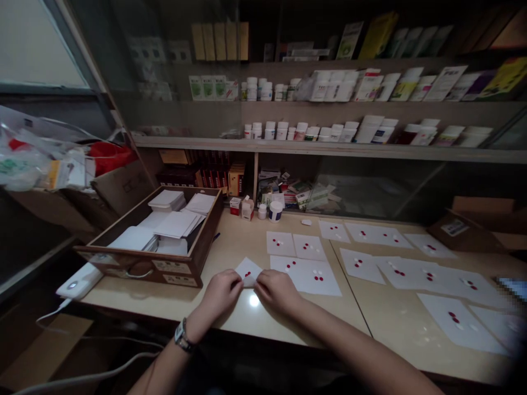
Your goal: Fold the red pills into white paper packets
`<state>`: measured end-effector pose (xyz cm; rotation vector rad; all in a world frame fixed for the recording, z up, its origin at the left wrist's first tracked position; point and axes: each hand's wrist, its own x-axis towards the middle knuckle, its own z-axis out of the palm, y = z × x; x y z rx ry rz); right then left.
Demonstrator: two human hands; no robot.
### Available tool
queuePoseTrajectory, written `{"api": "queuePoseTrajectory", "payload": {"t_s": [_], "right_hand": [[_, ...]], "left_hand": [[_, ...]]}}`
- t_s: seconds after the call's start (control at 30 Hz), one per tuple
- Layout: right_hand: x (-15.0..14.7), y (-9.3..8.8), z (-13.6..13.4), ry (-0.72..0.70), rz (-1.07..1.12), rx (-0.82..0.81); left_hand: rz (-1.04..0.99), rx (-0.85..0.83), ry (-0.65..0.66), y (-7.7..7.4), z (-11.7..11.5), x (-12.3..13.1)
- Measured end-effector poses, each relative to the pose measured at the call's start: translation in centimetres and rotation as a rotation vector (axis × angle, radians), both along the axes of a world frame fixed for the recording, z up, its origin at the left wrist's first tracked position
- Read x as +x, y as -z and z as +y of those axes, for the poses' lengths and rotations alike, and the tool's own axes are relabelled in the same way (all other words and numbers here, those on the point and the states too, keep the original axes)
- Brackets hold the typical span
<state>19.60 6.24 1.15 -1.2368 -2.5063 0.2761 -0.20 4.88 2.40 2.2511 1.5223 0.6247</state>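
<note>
Near the front edge of the table, my left hand (223, 287) and my right hand (275, 288) pinch opposite sides of a small white paper sheet (248, 265). Its far corner points away from me, and the near edge looks folded. Red pills (247, 274) lie on the sheet between my fingertips. Just right of my right hand, a white paper (302, 288) carries red and white pills (318, 275). Behind it lie two more papers with pills, one of them a square sheet (275, 249). My fingertips partly hide the held sheet's lower edge.
A wooden drawer (196, 274) with white paper stacks (175, 224) stands at left, beside a white power strip (78, 282). Several pill-bearing papers (453, 318) spread to the right. Small boxes (247, 209) and a white tub (275, 212) stand behind, below medicine shelves (288, 144). A cardboard box (473, 225) sits far right.
</note>
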Motion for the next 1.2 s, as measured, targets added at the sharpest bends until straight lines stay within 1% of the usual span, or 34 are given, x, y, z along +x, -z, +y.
{"api": "queuePoseTrajectory", "payload": {"t_s": [0.13, 0.2, 0.3, 0.43, 0.5, 0.57, 0.7, 0.87, 1.0, 1.2], "right_hand": [[-0.3, -0.5, 0.3, 0.063, 0.052, -0.089], [-0.2, -0.6, 0.3, 0.066, 0.069, -0.115], [-0.1, -0.9, 0.2, 0.024, 0.074, -0.128], [-0.2, -1.4, 0.5, 0.041, 0.106, -0.134], [-0.6, -1.6, 0.9, -0.003, 0.138, -0.136], [-1.2, -1.8, 1.5, -0.095, 0.149, -0.145], [-2.0, -1.6, 2.2, -0.203, 0.140, -0.145], [-2.0, -1.5, 2.4, -0.205, 0.120, -0.107], [-2.0, -1.3, 1.9, -0.286, 0.021, -0.073], [-1.5, -0.3, 0.3, -0.334, -0.046, -0.015]], "left_hand": [[-0.022, -0.021, -0.067, 0.0, 0.0, 0.2], [-0.021, -0.014, -0.083, -0.1, 0.0, 0.3], [-0.011, -0.008, -0.061, -0.3, -0.2, 0.5], [0.039, -0.003, -0.035, -0.4, -0.4, 0.6], [0.050, -0.001, -0.024, -0.4, -0.5, 0.6], [0.045, -0.008, 0.003, -0.3, -0.7, 0.5], [0.016, -0.005, 0.076, -0.1, -1.3, 0.2], [0.054, 0.041, 0.116, 0.6, -1.9, -0.1], [0.044, 0.066, 0.124, 1.0, -1.9, -0.2], [0.042, 0.049, 0.117, 0.9, -1.9, -0.3]]}}
